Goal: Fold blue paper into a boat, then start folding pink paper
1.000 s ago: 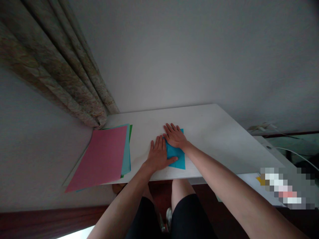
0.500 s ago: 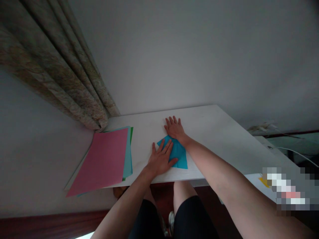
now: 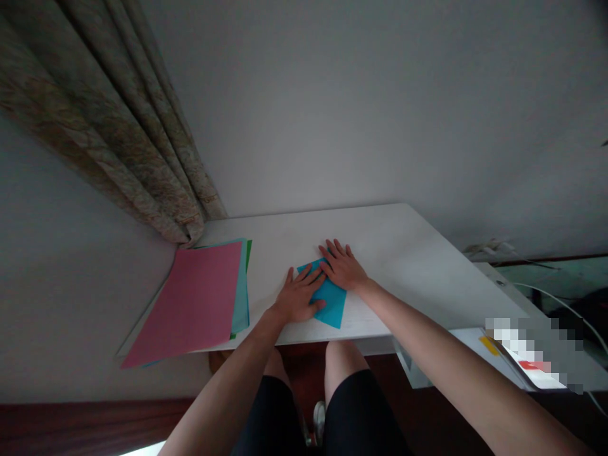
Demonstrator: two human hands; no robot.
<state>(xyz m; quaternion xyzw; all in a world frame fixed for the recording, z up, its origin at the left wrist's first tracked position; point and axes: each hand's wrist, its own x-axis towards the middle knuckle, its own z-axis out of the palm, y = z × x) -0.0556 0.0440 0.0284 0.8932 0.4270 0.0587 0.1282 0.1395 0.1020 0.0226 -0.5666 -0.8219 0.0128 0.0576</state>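
Note:
A folded sheet of blue paper [image 3: 332,305] lies on the white table [image 3: 375,240], near its front edge. My left hand [image 3: 299,296] rests flat on the paper's left part, fingers spread and thumb pointing right. Over the far right part of the paper lies my right hand [image 3: 346,267], palm down with its fingers apart. Both hands press from above and neither grasps the sheet. The hands cover parts of the paper, so its full outline is hidden.
On the table's left side lies a stack of coloured paper, with a pink sheet [image 3: 194,304] on top. A patterned curtain [image 3: 156,158] hangs at the back left. An open drawer [image 3: 468,345] sits below the right side, and a white cable [image 3: 560,294] runs at far right.
My right hand has come nearer, back over the paper's far part. The blue paper has turned slightly and shows a narrower shape. My left hand stays on it.

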